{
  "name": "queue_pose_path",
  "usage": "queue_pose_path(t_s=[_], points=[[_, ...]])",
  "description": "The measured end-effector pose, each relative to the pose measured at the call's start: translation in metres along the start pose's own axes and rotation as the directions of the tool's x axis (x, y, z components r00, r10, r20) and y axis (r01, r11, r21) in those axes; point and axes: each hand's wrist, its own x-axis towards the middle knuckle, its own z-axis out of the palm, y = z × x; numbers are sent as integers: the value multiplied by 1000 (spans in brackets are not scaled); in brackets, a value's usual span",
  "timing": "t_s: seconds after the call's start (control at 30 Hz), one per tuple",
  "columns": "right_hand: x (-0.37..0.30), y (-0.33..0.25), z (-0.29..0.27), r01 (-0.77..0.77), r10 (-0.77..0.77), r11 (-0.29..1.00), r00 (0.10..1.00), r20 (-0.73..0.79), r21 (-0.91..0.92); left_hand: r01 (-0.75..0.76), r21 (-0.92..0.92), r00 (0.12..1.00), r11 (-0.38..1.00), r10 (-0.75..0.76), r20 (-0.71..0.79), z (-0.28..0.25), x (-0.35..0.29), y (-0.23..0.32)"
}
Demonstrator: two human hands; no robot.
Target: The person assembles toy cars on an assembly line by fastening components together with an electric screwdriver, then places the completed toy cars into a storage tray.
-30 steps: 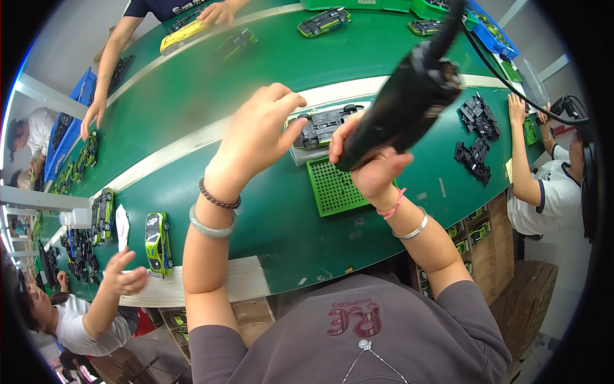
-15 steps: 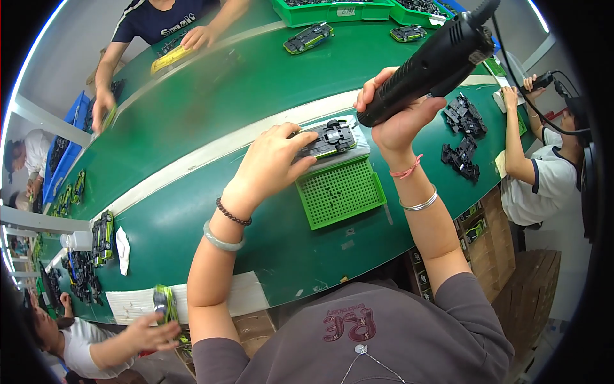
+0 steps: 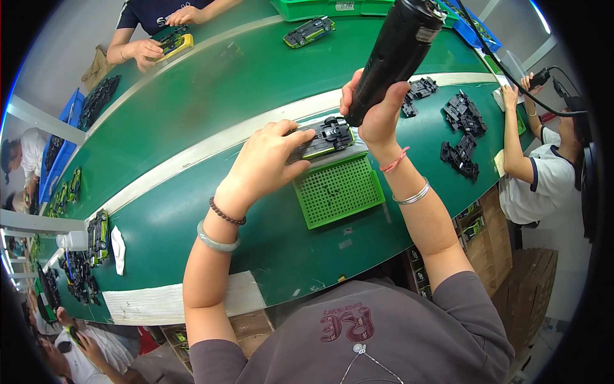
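My left hand (image 3: 265,157) is closed round one end of an upturned toy car (image 3: 331,136), its thumb and fingers pressing on the black underside. The car has a yellow-green body edge and rests on a pale pad just behind a green perforated tray. My right hand (image 3: 382,118) grips a black electric screwdriver (image 3: 393,57), held at a tilt with its lower end by the car's right end. Whether its bit touches the car cannot be made out.
The green tray (image 3: 378,187) sits in front of the car. Several black chassis parts (image 3: 464,115) lie to the right. A cable (image 3: 480,38) trails at upper right. Toy cars (image 3: 99,237) and a white bottle (image 3: 73,241) stand at left. Co-workers sit around the green table (image 3: 173,249).
My right hand has brought the screwdriver leftward and closer to the car's end. Across the table, a co-worker's hands have come together at a yellow holder. The co-worker at lower left has drawn back.
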Motion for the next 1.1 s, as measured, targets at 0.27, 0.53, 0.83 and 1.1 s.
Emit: queue_pose_path(t_s=[0.27, 0.53, 0.83, 1.1], points=[[4, 8, -2, 49, -49, 993, 999, -1, 109, 35, -39, 999, 999, -33, 34, 1, 0, -1], [-13, -20, 9, 122, -110, 967, 992, -67, 223, 39, -59, 999, 997, -37, 34, 0, -1, -3], [-75, -15, 32, -98, 77, 964, 993, 95, 246, 20, -71, 1000, 997, -21, -11, 6, -2, -9], [-79, -7, 26, -182, 144, 946, 977, 155, 267, 27, -82, 1000, 996, -27, 2, 6, -3, -9]])
